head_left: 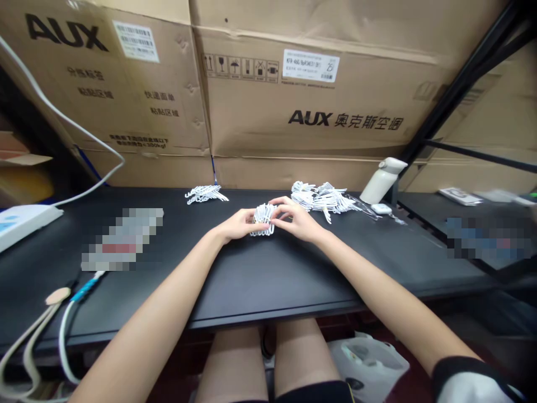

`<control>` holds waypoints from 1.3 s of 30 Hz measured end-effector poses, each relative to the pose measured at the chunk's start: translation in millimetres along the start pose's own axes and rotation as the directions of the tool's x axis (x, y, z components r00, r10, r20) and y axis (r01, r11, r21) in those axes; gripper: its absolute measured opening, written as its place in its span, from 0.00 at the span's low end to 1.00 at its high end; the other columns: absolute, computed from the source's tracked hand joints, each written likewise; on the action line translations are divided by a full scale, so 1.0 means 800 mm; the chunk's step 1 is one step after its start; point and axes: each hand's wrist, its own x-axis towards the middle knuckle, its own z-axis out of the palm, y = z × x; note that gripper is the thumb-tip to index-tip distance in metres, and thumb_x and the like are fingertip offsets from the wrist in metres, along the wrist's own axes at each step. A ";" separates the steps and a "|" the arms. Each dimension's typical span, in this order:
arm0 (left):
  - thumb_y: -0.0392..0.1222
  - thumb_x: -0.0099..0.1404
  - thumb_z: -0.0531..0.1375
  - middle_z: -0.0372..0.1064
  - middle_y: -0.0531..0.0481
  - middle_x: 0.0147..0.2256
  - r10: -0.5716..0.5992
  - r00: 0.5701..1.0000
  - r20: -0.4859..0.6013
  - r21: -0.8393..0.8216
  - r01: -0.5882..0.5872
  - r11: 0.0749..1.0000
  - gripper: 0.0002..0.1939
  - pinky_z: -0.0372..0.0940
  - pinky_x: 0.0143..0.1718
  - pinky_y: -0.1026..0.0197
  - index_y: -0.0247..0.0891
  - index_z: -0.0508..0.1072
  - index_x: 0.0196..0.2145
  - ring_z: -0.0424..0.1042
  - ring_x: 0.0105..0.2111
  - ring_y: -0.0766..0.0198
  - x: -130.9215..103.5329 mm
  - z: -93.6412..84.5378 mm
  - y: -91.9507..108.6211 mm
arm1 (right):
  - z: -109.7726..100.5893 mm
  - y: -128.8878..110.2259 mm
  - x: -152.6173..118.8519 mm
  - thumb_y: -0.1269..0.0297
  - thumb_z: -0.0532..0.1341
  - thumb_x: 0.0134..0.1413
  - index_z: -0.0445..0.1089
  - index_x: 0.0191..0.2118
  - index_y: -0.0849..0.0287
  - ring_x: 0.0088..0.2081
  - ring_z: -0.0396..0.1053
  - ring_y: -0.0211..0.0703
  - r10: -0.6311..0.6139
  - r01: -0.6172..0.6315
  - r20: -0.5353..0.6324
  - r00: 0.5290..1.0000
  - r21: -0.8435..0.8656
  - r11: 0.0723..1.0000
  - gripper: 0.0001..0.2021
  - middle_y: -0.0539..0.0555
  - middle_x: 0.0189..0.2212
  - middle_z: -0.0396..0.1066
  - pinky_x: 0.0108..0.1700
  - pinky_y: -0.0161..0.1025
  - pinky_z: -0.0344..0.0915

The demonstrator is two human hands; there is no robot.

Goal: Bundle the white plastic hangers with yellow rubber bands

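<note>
A bundle of white hooks, thin rods with bent ends, is held upright just over the black table. My left hand grips its left side, fingers and thumb closed round it. From the right, my right hand has its thumb and fingertips pressed on the bundle's right side. A bit of yellow shows on the bundle near my fingers, too small to name. Behind my left hand lies a small loose group of white hooks. Larger piles of similar white hooks lie beyond my right hand.
Large AUX cartons stand along the back edge. A cream bottle stands at the back right beside a small white device. On the left are a blurred-out phone-shaped object, a cable and a white box.
</note>
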 end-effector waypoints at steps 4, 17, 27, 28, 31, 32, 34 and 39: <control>0.51 0.51 0.68 0.75 0.43 0.42 -0.008 1.000 0.000 0.017 0.008 1.000 0.27 0.64 0.49 0.52 0.34 0.74 0.45 0.73 0.43 0.55 0.001 -0.001 -0.002 | -0.004 0.004 0.000 0.60 0.63 0.53 0.72 0.32 0.60 0.52 0.65 0.45 0.029 -0.036 0.078 0.997 0.085 0.996 0.08 0.58 0.52 0.61 0.48 0.42 0.68; 0.35 0.58 0.60 0.72 0.43 0.48 0.477 0.839 -0.261 0.735 -0.148 0.662 0.23 0.63 0.50 0.55 0.37 0.70 0.53 0.71 0.46 0.54 -0.003 0.012 0.002 | 0.002 0.015 0.011 0.45 0.60 0.53 0.66 0.37 0.59 0.28 0.73 0.41 0.531 -0.427 -0.039 0.846 0.546 0.721 0.19 0.55 0.29 0.73 0.31 0.40 0.73; 0.36 0.51 0.65 0.70 0.41 0.45 0.224 0.835 -0.503 0.313 -0.065 0.947 0.31 0.70 0.39 0.54 0.37 0.63 0.53 0.72 0.43 0.55 0.008 0.010 -0.006 | 0.013 0.007 0.007 0.63 0.71 0.39 0.69 0.40 0.57 0.40 0.74 0.43 0.477 -0.324 0.016 0.879 0.753 0.572 0.19 0.54 0.38 0.76 0.45 0.43 0.72; 0.38 0.52 0.65 0.71 0.42 0.42 0.079 0.887 -0.456 0.122 -0.026 0.992 0.27 0.70 0.37 0.54 0.36 0.65 0.51 0.73 0.40 0.55 0.009 0.008 -0.007 | 0.014 0.006 0.007 0.64 0.72 0.38 0.69 0.40 0.57 0.40 0.74 0.43 0.479 -0.318 0.007 0.878 0.757 0.571 0.19 0.53 0.38 0.76 0.45 0.43 0.72; 0.38 0.53 0.65 0.73 0.44 0.39 -0.121 0.903 -0.413 -0.271 0.005 0.963 0.21 0.71 0.36 0.56 0.36 0.68 0.45 0.74 0.38 0.58 0.010 0.004 -0.002 | 0.013 0.003 0.009 0.63 0.72 0.36 0.69 0.39 0.57 0.39 0.74 0.42 0.488 -0.296 -0.034 0.872 0.757 0.582 0.20 0.53 0.37 0.76 0.44 0.42 0.71; 0.38 0.54 0.64 0.74 0.44 0.39 -0.134 0.893 -0.431 -0.348 -0.028 0.937 0.19 0.71 0.37 0.57 0.36 0.69 0.44 0.74 0.38 0.59 0.009 0.004 0.002 | 0.012 0.002 0.009 0.63 0.72 0.36 0.69 0.39 0.57 0.39 0.74 0.42 0.487 -0.286 -0.051 0.872 0.754 0.591 0.20 0.52 0.36 0.76 0.44 0.42 0.71; 0.42 0.58 0.61 0.74 0.43 0.39 -0.187 0.906 -0.380 -0.487 -0.024 0.873 0.16 0.71 0.37 0.56 0.36 0.71 0.45 0.74 0.37 0.59 0.006 0.004 0.010 | 0.010 0.000 0.009 0.62 0.72 0.36 0.70 0.38 0.57 0.38 0.74 0.42 0.473 -0.274 -0.068 0.879 0.739 0.616 0.20 0.51 0.35 0.75 0.43 0.41 0.71; 0.48 0.56 0.66 0.75 0.41 0.40 -0.181 0.980 -0.088 -0.421 0.128 0.898 0.20 0.69 0.37 0.58 0.34 0.75 0.43 0.74 0.37 0.59 0.001 0.010 0.014 | 0.014 -0.002 0.010 0.59 0.71 0.37 0.71 0.41 0.58 0.38 0.73 0.43 0.428 -0.256 -0.148 0.891 0.616 0.745 0.21 0.54 0.37 0.75 0.43 0.41 0.70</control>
